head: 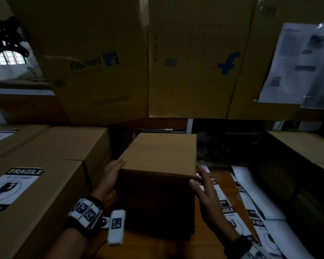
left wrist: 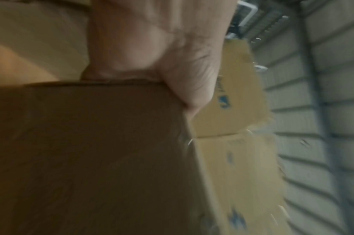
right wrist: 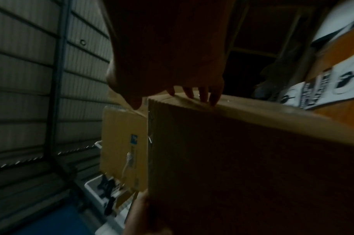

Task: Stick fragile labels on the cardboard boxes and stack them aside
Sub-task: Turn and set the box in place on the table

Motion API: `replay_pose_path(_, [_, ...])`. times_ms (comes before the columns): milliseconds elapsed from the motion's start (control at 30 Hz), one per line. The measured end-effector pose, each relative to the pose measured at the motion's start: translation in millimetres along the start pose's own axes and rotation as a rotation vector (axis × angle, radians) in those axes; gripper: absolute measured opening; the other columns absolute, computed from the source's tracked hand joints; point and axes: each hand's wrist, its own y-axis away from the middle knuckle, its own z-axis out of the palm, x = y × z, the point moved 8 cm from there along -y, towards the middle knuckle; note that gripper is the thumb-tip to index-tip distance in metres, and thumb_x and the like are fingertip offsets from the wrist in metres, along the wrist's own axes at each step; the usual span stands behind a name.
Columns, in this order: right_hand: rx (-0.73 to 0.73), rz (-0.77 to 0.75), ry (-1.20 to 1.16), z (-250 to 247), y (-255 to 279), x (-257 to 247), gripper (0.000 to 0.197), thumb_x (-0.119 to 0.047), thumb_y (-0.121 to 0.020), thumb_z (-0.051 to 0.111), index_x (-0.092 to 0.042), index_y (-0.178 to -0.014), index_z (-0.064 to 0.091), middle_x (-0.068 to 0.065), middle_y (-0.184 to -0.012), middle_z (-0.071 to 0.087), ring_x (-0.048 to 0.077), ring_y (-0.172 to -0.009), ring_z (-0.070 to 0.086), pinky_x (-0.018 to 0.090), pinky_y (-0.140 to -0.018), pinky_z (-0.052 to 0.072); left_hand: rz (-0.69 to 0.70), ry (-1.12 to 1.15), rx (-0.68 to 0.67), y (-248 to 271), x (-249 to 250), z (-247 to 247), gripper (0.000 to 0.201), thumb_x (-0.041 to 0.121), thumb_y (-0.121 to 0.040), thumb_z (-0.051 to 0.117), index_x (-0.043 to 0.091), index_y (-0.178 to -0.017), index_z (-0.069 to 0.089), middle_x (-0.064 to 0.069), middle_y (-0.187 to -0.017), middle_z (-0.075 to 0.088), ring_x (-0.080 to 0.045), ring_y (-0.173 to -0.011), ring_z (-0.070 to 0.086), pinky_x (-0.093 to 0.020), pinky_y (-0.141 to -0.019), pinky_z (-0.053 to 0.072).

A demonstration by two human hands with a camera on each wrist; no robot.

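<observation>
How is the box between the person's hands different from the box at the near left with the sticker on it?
The box between the hands shows a bare top with no sticker; the near-left box carries a black-and-white FRAGILE label. The middle box has the left hand and right hand flat against its sides; nobody touches the labelled one. The middle box stands alone; the labelled one sits against other boxes. Both are plain brown closed cardboard.
</observation>
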Motion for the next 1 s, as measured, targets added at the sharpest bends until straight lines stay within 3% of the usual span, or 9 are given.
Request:
replay_pose_path(167, [-0.176,-0.346,0.567,47,-10,-61,0.079,-0.06,-0.083,0.046,-0.041,-0.153,0.015,-0.013,-0.162,0.012,0.015,-0.146,0.017,0.037,-0.115,0.019,-0.139,0.302,0.076,-17,-25,-24,0.034,0.035,-0.102,0.041,0.01,-0.11,0.063,-0.014,-0.094,0.071,-0.029,-0.094,0.061,-0.04,-0.076,0.047])
replay_pose_path(233, [-0.246,-0.338,0.668,61,-16,-68,0.084,-0.048,-0.085,0.052,-0.039,-0.154,0.005,-0.015,-0.163,0.001,0.016,-0.144,0.01,0.039,-0.114,0.016,-0.169,0.33,0.099,-17,-34,-30,0.037,0.036,-0.101,0.042,0.006,-0.111,0.062,-0.015,-0.088,0.071,-0.03,-0.092,0.061,-0.041,-0.076,0.047])
replay_pose_path(333, [-0.252,-0.254,0.684,56,-30,-60,0.091,-0.036,-0.088,0.062,-0.035,-0.154,0.0,-0.013,-0.163,0.0,0.013,-0.146,0.007,0.038,-0.116,0.013,-0.151,0.334,0.112,-17,-35,-30,0.037,0.036,-0.101,0.043,0.008,-0.115,0.061,-0.016,-0.104,0.065,-0.03,-0.096,0.06,-0.041,-0.076,0.047])
replay_pose_path(433, [-0.218,-0.143,0.474,35,-48,-36,0.087,-0.051,-0.086,0.063,-0.034,-0.154,0.013,-0.007,-0.162,0.016,0.008,-0.145,0.018,0.033,-0.118,0.02,-0.038,0.276,0.183,-22,-19,-32,0.041,0.047,-0.092,0.057,0.018,-0.12,0.064,-0.012,-0.113,0.067,-0.03,-0.107,0.062,-0.043,-0.086,0.05])
replay_pose_path(567, [-0.055,0.199,-0.095,-2,-61,13,0.063,-0.06,-0.086,0.061,-0.042,-0.14,0.035,-0.004,-0.148,0.045,0.012,-0.127,0.049,0.041,-0.105,0.043,0.367,-0.163,0.311,21,25,6,0.034,0.053,-0.092,0.054,0.03,-0.116,0.058,-0.002,-0.127,0.054,-0.021,-0.118,0.051,-0.039,-0.099,0.041])
replay_pose_path(667, [0.094,0.435,-0.234,-23,-54,51,0.059,-0.056,-0.096,0.043,-0.032,-0.149,0.031,0.001,-0.143,0.043,0.026,-0.13,0.044,0.041,-0.089,0.044,0.655,-0.616,0.273,82,47,80,0.075,0.067,-0.083,0.039,0.024,-0.144,0.042,-0.004,-0.146,0.037,-0.019,-0.13,0.035,-0.038,-0.107,0.03])
replay_pose_path(800, [0.212,0.531,-0.231,-42,-39,64,0.06,-0.052,-0.102,0.028,-0.016,-0.149,0.036,0.017,-0.151,0.04,0.038,-0.135,0.042,0.046,-0.092,0.042,0.694,-1.056,0.099,103,18,139,0.082,0.064,-0.08,0.03,0.036,-0.154,0.01,-0.001,-0.163,0.011,-0.027,-0.144,0.013,-0.046,-0.116,0.019])
replay_pose_path(867, [0.237,0.566,-0.288,-46,-27,68,0.059,-0.054,-0.103,0.023,-0.02,-0.15,0.034,0.015,-0.153,0.038,0.037,-0.136,0.04,0.049,-0.099,0.039,0.72,-1.181,0.059,108,11,158,0.08,0.061,-0.084,0.036,0.036,-0.153,0.002,-0.001,-0.163,0.002,-0.026,-0.146,0.01,-0.048,-0.116,0.02])
replay_pose_path(1000, [0.252,0.569,-0.312,-52,-15,66,0.057,-0.056,-0.102,0.021,-0.026,-0.147,0.036,0.016,-0.152,0.038,0.038,-0.131,0.043,0.052,-0.096,0.042,0.75,-1.216,0.058,98,13,165,0.077,0.059,-0.087,0.04,0.031,-0.153,0.012,-0.003,-0.163,0.008,-0.026,-0.146,0.015,-0.049,-0.114,0.019])
